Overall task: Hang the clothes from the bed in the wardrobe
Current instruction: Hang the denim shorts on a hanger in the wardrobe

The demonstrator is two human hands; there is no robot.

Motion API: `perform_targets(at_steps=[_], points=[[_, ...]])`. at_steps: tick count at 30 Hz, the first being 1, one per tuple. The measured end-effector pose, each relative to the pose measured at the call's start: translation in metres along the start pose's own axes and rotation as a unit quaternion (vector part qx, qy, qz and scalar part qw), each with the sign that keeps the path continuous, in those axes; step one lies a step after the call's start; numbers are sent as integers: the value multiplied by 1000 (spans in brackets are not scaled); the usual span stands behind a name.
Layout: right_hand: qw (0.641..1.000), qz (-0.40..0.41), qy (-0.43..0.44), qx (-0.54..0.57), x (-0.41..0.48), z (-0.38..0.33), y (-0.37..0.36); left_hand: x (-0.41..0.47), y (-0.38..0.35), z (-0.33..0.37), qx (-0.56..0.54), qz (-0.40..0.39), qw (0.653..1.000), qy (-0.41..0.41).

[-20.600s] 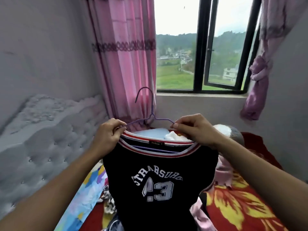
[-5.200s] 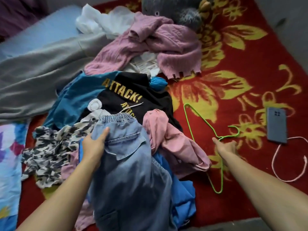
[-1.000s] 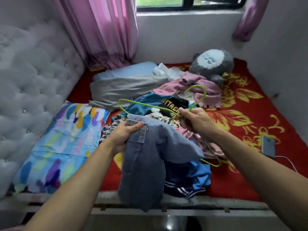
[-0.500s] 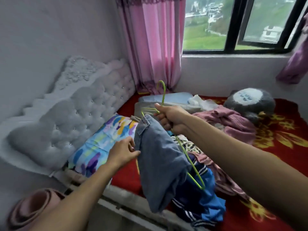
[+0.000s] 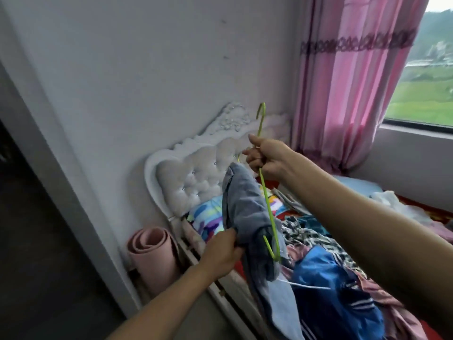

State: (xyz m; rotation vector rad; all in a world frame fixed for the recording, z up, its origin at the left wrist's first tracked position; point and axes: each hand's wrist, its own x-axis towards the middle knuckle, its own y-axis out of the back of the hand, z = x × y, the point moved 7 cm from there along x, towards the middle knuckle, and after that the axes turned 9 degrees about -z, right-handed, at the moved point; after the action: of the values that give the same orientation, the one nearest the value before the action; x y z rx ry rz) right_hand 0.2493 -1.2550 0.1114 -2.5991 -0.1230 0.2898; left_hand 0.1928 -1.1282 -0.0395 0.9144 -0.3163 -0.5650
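Observation:
My right hand (image 5: 266, 159) grips a green wire hanger (image 5: 267, 200) just below its hook, holding it upright and edge-on above the bed's near side. Blue denim jeans (image 5: 245, 207) hang draped over the hanger and trail down past the bed edge. My left hand (image 5: 221, 253) pinches a fold of the jeans lower down. A pile of clothes (image 5: 331, 266), with a blue sports top and a camouflage-print piece, lies on the red bed cover behind the jeans. No wardrobe shows in this view.
A white tufted headboard (image 5: 191, 177) stands against the grey wall. A rolled pink mat (image 5: 152, 256) leans beside the bed. A colourful pillow (image 5: 208, 214) lies at the bed's head. Pink curtains (image 5: 343, 82) hang by the window at the right. A dark opening is at the left.
My view has swung left toward the wall and dark opening. My right hand has raised the hanger with the jeans, and my left hand has moved down to grip the jeans lower.

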Motion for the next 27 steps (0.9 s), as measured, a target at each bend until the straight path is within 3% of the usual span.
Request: perform_targets(at_steps=[5,9,11,21,27], points=[[990,-23,-24,-137,4,50,-74,-65,84,-36,53,39,998,7],[983,-100,-58,-144,-3,88,-172,-143,110,-99,78,-89,991,68],[975,-141,-65,-159,-6,100,-224,-187,137,-138,71,-101,985,119],[952,-236,-29,-192,-3,142,-428,-384,335,-284,121,104,942,297],[935,-307,-95,-149,33,204,-529,-450,403,-327,111,214,911,335]])
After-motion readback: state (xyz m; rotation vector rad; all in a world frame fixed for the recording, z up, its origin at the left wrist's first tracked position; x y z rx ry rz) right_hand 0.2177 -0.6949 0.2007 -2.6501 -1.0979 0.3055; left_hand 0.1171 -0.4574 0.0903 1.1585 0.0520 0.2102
